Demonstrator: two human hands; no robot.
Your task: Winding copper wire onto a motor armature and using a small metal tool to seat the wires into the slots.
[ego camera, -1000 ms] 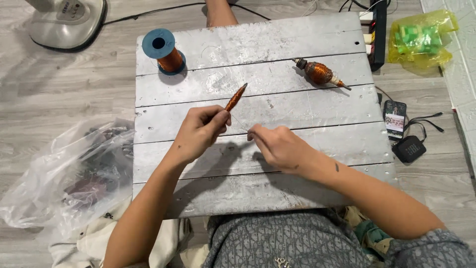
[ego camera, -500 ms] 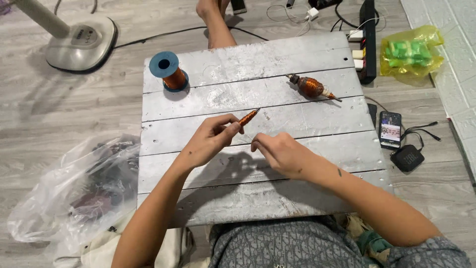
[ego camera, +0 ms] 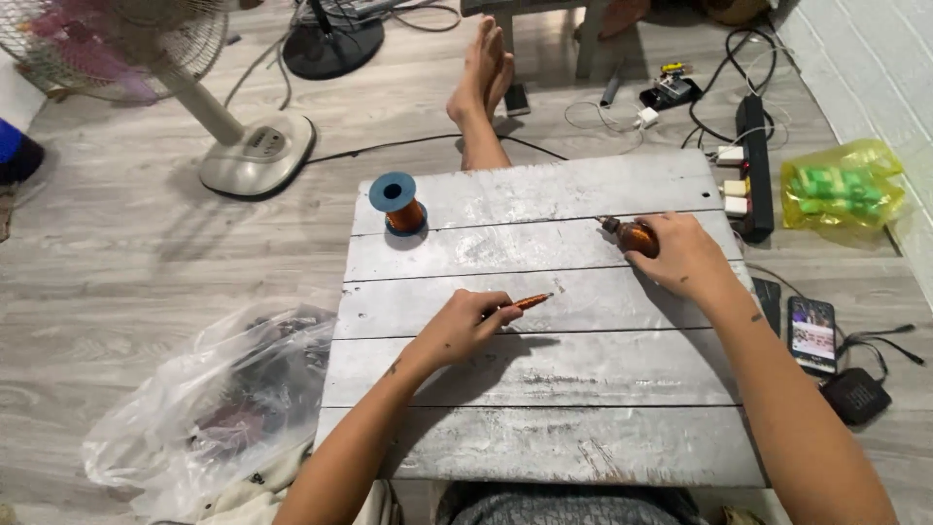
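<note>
My left hand [ego camera: 465,329] rests on the grey wooden board [ego camera: 544,389] and pinches a thin copper-wound rod [ego camera: 531,301] that points right. My right hand [ego camera: 688,255] reaches to the board's far right and closes over a brown tool with a dark tip [ego camera: 630,235] lying there. A spool of copper wire with a blue top [ego camera: 397,202] stands upright at the board's far left corner, apart from both hands.
A bare foot [ego camera: 481,83] lies beyond the board's far edge. A standing fan [ego camera: 194,87] is at far left, a clear plastic bag [ego camera: 214,399] at near left. A power strip [ego camera: 750,165], a yellow bag [ego camera: 846,187] and a phone [ego camera: 812,332] lie at right.
My right hand has left the middle of the board and gone far right onto the brown tool. My left hand still holds the rod. The camera has tilted up.
</note>
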